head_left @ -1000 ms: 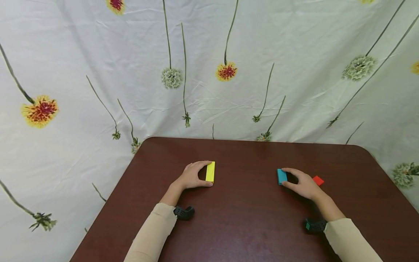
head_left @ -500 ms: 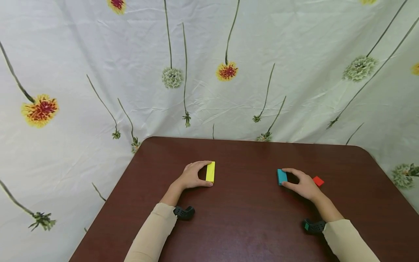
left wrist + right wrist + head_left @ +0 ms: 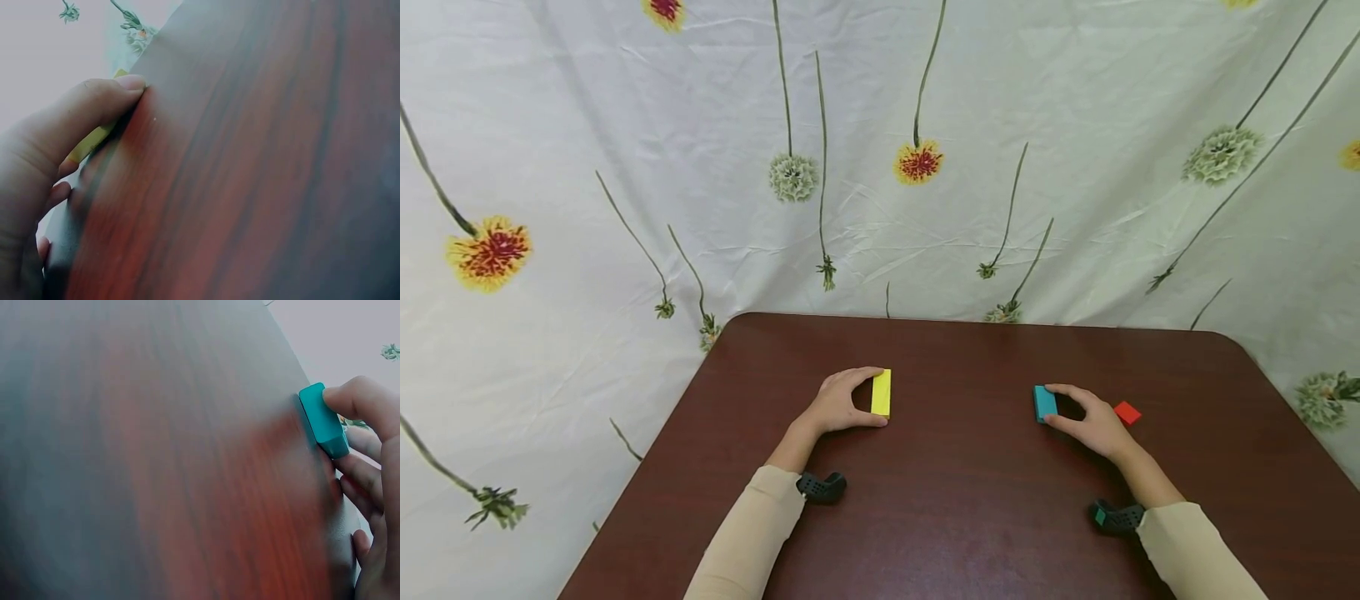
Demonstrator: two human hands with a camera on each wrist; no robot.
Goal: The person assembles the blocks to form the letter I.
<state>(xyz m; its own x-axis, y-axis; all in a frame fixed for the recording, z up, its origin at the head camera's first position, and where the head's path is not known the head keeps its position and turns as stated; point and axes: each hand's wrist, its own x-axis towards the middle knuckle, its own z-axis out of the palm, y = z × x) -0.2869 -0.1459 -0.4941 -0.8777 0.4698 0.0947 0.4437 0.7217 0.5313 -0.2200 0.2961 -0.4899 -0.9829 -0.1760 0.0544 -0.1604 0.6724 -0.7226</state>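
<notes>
In the head view, my left hand grips a flat yellow block by its two short ends, thumb at the near end and fingers at the far end. The left wrist view shows the thumb in front of the yellow block, covering much of it. Over on the right, my right hand pinches a blue block between thumb and fingers. Up close in the right wrist view, the blue block stands at the tabletop. A small red block lies just behind the right hand, partly hidden by it.
Both hands are over a dark reddish-brown table with rounded far corners. Behind it hangs a white flower-print cloth. Dark bands are on both wrists, below light sleeves.
</notes>
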